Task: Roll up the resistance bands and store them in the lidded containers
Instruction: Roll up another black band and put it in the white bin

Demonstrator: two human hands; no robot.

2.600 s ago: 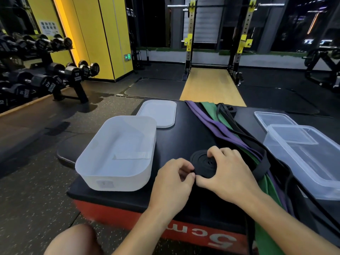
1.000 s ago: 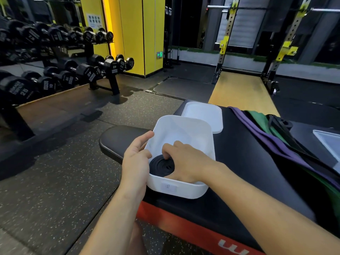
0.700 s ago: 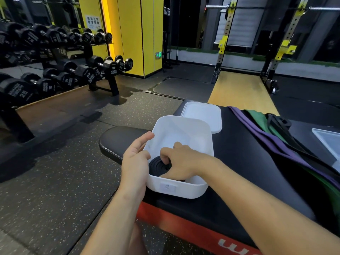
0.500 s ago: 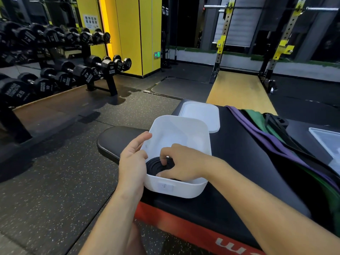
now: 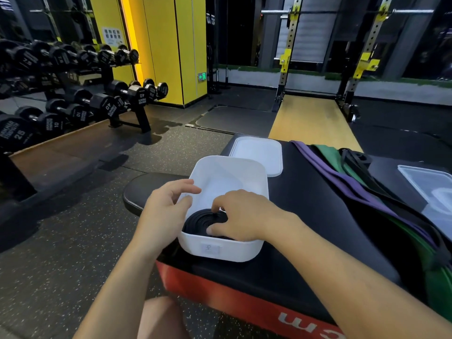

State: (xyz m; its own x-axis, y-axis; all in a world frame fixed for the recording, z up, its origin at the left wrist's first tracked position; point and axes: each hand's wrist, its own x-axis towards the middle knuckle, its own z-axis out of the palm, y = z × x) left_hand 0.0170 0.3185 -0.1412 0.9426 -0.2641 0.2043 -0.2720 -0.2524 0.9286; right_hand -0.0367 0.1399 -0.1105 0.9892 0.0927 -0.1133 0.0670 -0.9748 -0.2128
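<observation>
The rolled black band [image 5: 203,220] is sat inside the white container [image 5: 220,253], right under the right hand [image 5: 242,216], whose curled fingers and thumb are clamped on the coil. The container's left wall is touched by the left hand [image 5: 163,211], fingers loose, nothing gripped. The white lid [image 5: 256,152] is parked just beyond both hands, and loose bands [image 5: 342,182] are draped off to the right hand's right.

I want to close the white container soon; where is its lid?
Head view, centre: the white lid lies flat on the black platform, just behind the white container's far edge, left of the purple band.
</observation>
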